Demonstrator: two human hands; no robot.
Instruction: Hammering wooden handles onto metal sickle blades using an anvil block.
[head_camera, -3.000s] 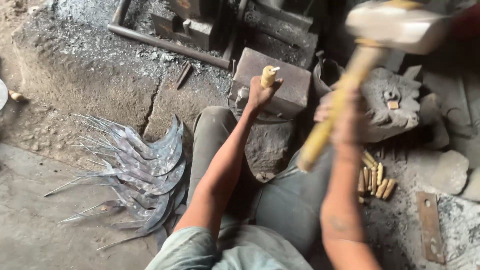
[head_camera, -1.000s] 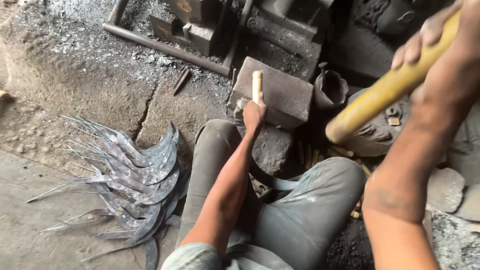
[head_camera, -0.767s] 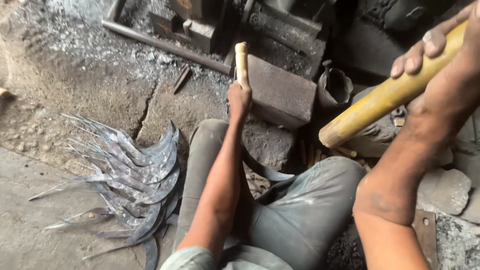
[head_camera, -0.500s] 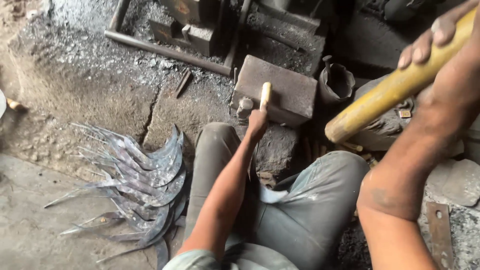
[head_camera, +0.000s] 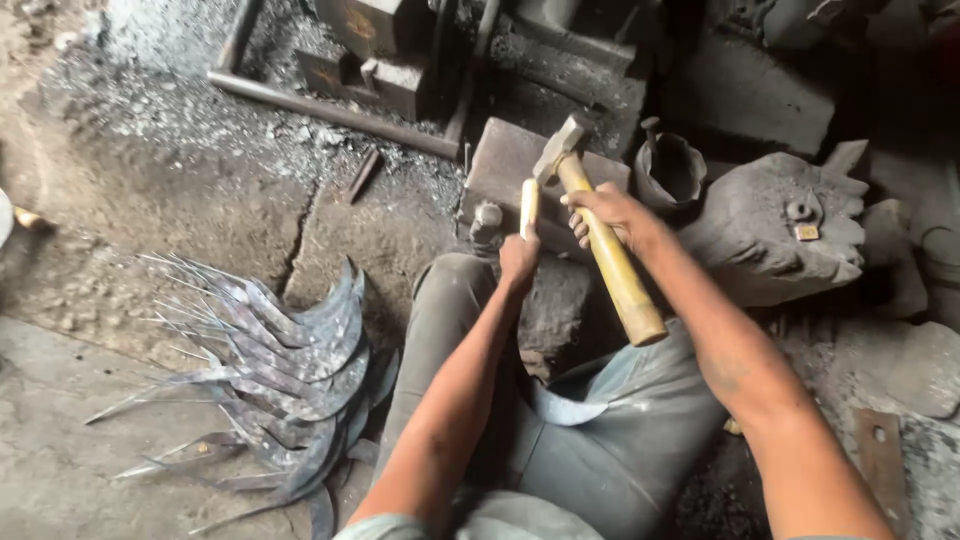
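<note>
Head view: person seated at a metal anvil block (head_camera: 510, 165), knees up.
Left hand (head_camera: 519, 258): fist wrapped round a pale wooden handle (head_camera: 529, 206), held upright at the block's front edge.
Right hand (head_camera: 605, 212): fingers clamped on the yellow shaft of a hammer (head_camera: 597, 235); head resting over the block top.
Lap: curved sickle blade (head_camera: 560, 408) pokes out between the thighs.
Left floor: pile of sickle blades (head_camera: 280, 370).
Right: dark cup (head_camera: 668, 172), stone lump (head_camera: 775, 235).

A small, square, orange-yellow tag (head_camera: 806, 232) sits on the grey stone block (head_camera: 775, 240) at right.
</note>
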